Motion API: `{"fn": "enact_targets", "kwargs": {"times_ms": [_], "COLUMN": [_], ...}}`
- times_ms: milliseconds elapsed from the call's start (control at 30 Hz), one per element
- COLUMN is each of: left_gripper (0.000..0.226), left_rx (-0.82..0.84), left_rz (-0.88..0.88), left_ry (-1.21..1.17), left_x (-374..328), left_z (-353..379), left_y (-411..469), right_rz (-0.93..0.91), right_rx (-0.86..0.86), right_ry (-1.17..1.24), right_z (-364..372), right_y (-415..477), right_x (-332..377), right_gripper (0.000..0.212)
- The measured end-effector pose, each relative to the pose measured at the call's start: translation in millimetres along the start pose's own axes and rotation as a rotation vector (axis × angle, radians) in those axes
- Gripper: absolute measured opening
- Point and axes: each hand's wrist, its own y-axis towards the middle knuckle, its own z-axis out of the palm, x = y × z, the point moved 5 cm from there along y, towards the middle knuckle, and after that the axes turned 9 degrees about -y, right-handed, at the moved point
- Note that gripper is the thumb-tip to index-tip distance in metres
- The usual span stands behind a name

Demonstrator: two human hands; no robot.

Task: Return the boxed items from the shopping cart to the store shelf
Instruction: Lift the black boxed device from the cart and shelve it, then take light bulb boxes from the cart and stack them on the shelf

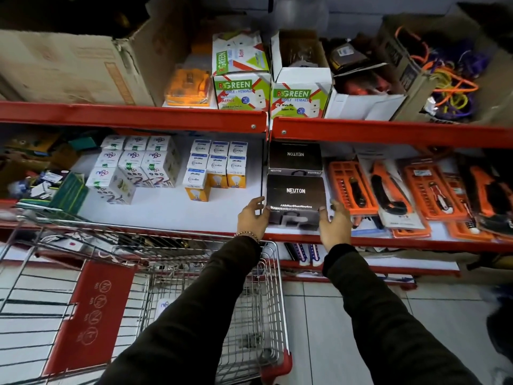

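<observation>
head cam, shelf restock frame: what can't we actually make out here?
- Head view: whether the front black Neuton box rests on the shelf or is held just above it; its base is hidden by the left hand and right hand.
- Shopping cart contents: mesh and sleeves cover most of the basket; the bottom edge cuts it off.
- Far-left clutter: blurred.
- Small print on the green boxes: too small.

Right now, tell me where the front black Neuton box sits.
In the head view, the front Neuton box sits on the middle shelf near its edge, between the left hand and right hand, with orange tool packs to its right.
</observation>
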Motion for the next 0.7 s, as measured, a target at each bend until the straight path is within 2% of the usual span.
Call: {"fn": "enact_targets", "kwargs": {"times_ms": [167, 233, 433, 600, 700], "left_gripper": [0.037, 0.035, 0.036, 0.043, 0.038], "left_rx": [-0.033, -0.036, -0.05, 0.026, 0.038], "left_rz": [0.189, 0.291, 0.48, 0.427, 0.399], "left_ry": [0.14, 0.229, 0.509, 0.657, 0.68], "left_x": [-3, 0, 30, 82, 117], "left_z": [-15, -27, -77, -130, -165], "left_y": [-21, -30, -50, -55, -58], "right_rz": [-0.286, -0.382, -0.543, -0.62, -0.642], "right_rx": [-0.167, -0.184, -0.04, 0.122, 0.234], "right_ry": [-0.251, -0.351, -0.483, -0.518, -0.58], "right_z": [-9, -2, 56, 121, 162], "right_y": [-31, -46, -97, -145, -170], "right_x": [26, 37, 55, 60, 57], "right_gripper": [0.04, 0.037, 0.033, 0.04, 0.044]}}
